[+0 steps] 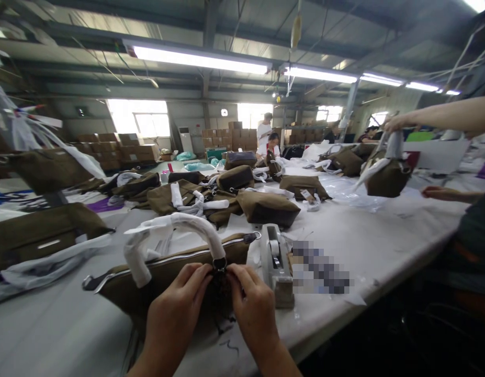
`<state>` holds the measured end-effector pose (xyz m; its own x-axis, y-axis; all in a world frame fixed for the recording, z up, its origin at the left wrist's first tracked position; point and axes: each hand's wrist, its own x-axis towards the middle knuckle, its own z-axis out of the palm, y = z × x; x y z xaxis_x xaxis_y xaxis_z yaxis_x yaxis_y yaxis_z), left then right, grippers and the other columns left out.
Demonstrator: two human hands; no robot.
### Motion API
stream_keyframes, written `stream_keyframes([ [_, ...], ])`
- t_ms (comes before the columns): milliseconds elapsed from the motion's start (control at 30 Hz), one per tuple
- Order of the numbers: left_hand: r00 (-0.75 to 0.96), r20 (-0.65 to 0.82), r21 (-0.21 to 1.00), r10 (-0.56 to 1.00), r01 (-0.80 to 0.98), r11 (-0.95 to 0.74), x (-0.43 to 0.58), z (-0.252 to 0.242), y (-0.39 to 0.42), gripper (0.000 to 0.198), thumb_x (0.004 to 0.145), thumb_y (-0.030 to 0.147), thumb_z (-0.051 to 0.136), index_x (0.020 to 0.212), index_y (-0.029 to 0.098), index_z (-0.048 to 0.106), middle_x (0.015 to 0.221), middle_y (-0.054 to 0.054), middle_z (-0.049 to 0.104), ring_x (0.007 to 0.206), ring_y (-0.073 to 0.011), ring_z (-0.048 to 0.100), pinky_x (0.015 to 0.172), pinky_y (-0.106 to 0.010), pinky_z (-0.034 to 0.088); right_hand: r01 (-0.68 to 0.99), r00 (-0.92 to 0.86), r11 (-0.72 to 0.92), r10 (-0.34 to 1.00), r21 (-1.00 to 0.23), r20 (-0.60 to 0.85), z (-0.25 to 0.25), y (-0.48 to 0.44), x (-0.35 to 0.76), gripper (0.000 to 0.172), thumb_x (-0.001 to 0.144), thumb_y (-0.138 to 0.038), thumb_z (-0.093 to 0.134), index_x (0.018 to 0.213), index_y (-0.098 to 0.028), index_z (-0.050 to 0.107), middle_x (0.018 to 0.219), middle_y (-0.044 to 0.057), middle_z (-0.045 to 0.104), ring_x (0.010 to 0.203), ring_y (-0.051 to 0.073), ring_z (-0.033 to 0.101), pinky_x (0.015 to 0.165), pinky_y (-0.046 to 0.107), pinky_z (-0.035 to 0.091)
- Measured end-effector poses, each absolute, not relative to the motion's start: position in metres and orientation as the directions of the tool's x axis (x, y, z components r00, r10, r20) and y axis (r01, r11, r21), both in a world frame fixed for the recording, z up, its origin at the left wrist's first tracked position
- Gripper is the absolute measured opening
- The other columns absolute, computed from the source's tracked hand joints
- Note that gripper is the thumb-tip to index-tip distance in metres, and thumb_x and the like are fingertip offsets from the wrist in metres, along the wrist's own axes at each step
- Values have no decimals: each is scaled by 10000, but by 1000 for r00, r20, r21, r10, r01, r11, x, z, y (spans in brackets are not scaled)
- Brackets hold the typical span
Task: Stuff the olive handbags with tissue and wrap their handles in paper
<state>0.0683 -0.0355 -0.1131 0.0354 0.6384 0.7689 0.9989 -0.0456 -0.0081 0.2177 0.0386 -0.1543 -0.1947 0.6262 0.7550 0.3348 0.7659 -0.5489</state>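
An olive handbag (128,296) with a silver zip and dark end tabs stands on the table before me. Its arched handle (199,225) is wrapped in white protective paper or film. At the handle's near end, a dark ring fitting (219,263) sits between my two hands. My left hand (177,309) pinches just left of this fitting. From the right, my right hand (255,301) pinches close beside it, thumb and finger together. Something dark hangs between the hands; the exact piece in each pinch is hidden by the fingers.
A grey tape dispenser (279,272) stands right of my right hand. Several olive bags, including one with a dark base (268,207), crowd the table behind. At right, another person's hand (399,123) holds up a wrapped-handle bag (387,178). Another olive bag (49,230) lies left.
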Motion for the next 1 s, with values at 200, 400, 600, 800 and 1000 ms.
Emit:
stream_keyframes([
  [200,85,762,-50,642,996,-73,67,-108,-31,488,1110,420,276,1035,227,718,1020,-6,746,866,-163,766,684,-247,552,288,-187,777,618,-559,763,-147,42,214,184,1004,-131,552,1082,-199,704,961,28,758,851,176,742,767,231,512],
  [400,-120,728,348,675,913,-212,46,-97,-36,295,1022,485,538,955,254,707,979,0,720,829,-162,730,698,-227,560,474,-298,721,671,-506,679,-152,41,235,172,974,-144,586,1064,-234,701,936,15,748,785,212,735,674,277,473],
  [600,-417,397,880,818,426,-210,50,-92,-52,317,910,530,685,953,215,683,1116,-48,715,661,-109,621,574,-203,529,557,-320,668,721,-493,615,-165,32,263,178,954,-159,528,902,-239,678,829,19,700,741,221,713,639,297,485],
  [800,-348,341,938,873,191,-290,74,-94,-45,307,962,508,634,919,204,618,810,-9,687,612,-108,559,555,-190,483,256,-126,524,851,-812,509,-160,26,277,221,982,-395,592,981,-220,728,803,40,742,674,186,709,638,265,554],
  [1000,-364,342,925,866,290,-244,91,-93,-47,254,911,478,698,957,234,746,767,5,690,648,-132,605,612,-202,515,-503,-192,79,961,-860,201,-148,21,268,328,755,-458,873,912,-185,786,843,98,767,664,179,700,571,256,557],
])
